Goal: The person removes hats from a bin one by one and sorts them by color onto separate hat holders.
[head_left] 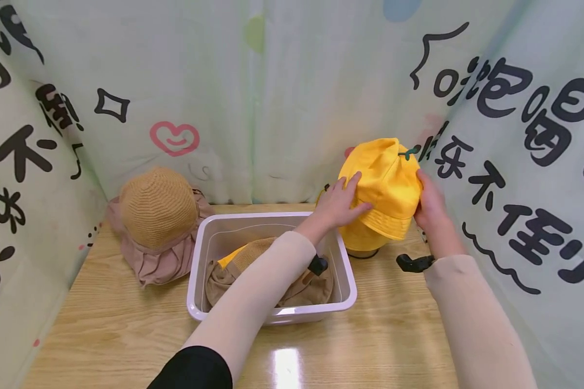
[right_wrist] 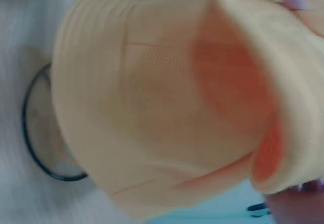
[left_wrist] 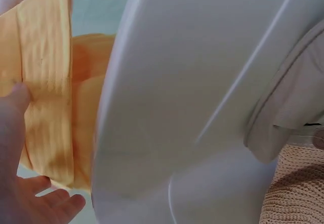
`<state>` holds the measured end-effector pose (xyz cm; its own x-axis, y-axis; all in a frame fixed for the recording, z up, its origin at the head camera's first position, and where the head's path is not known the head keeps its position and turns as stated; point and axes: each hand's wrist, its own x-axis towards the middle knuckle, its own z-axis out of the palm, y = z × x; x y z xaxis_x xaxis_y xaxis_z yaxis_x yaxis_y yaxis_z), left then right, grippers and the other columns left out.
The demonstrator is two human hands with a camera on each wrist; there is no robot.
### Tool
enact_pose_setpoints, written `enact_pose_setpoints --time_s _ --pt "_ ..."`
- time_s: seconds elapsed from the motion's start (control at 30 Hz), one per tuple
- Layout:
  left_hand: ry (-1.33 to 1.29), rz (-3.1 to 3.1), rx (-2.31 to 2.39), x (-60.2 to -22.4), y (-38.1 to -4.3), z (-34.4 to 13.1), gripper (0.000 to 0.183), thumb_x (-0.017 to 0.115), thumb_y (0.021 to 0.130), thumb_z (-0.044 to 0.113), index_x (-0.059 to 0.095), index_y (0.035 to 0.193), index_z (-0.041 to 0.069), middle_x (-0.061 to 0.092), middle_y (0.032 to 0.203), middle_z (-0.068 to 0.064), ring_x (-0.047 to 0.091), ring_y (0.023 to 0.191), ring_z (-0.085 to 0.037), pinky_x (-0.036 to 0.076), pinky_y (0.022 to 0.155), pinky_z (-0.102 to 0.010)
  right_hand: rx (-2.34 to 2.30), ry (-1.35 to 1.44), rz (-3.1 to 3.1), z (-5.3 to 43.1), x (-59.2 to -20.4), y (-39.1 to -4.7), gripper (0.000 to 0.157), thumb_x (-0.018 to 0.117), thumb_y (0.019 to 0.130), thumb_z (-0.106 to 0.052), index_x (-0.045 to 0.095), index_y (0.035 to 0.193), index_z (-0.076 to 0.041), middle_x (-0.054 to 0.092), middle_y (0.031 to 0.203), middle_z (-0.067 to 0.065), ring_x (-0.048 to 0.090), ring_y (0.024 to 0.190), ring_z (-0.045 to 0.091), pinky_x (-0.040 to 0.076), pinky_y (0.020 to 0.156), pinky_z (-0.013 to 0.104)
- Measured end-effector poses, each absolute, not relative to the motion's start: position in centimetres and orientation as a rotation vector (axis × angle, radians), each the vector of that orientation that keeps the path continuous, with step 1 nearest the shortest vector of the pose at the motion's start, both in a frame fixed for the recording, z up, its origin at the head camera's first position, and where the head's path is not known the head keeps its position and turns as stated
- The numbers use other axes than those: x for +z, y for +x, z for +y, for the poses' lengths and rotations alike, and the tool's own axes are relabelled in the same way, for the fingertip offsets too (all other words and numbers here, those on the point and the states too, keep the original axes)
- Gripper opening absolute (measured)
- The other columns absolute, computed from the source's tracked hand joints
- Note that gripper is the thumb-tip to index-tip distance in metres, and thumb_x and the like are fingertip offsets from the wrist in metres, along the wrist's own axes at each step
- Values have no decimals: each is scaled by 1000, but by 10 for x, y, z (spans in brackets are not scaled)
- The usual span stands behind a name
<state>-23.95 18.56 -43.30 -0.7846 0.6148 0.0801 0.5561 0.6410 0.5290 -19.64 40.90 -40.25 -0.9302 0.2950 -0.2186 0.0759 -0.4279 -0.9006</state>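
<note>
A yellow bucket hat point(head_left: 384, 178) with a small green sprout on top is held up at the right. My right hand point(head_left: 433, 210) grips its right side, some fingers hidden behind the cloth. My left hand point(head_left: 338, 205) rests against its left side with fingers spread; in the left wrist view, the left thumb touches the brim and the other fingers extend below. Under the held hat is a second yellow hat point(right_wrist: 152, 102), above a thin black ring point(right_wrist: 26, 127) at table level. What supports it is hidden.
A lilac plastic basin point(head_left: 272, 313) stands mid-table, containing brown cloth, woven straw and a yellow piece point(head_left: 231, 255). At left sits a straw hat point(head_left: 159, 208) with pink cloth around it. Printed curtains point(head_left: 297, 108) enclose the table's back and sides.
</note>
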Motion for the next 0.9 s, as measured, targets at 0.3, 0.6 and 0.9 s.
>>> enact_pose_setpoints --time_s 0.3,0.6,0.9 --pt "962 2746 836 -437 -240 185 76 45 100 57 12 161 26 27 161 -16 35 145 -33 36 115 -45 2594 -69 -1648 411 -387 -187 34 51 102 -37 40 132 -24 42 131 -4 43 120 12 42 99 22" --pt "914 2728 783 -437 -241 185 78 42 100 60 8 162 27 27 162 -16 32 147 -32 37 113 -47 2600 -220 -1588 416 -386 -182 28 61 97 -35 47 119 -24 42 133 -3 44 120 14 49 91 24" --pt "881 2718 776 -436 -241 182 76 42 102 56 10 161 21 35 157 -17 38 142 -34 38 112 -46 2922 158 -1609 430 -394 -176 24 35 109 -22 51 127 -28 57 114 1 60 97 18 56 81 34"
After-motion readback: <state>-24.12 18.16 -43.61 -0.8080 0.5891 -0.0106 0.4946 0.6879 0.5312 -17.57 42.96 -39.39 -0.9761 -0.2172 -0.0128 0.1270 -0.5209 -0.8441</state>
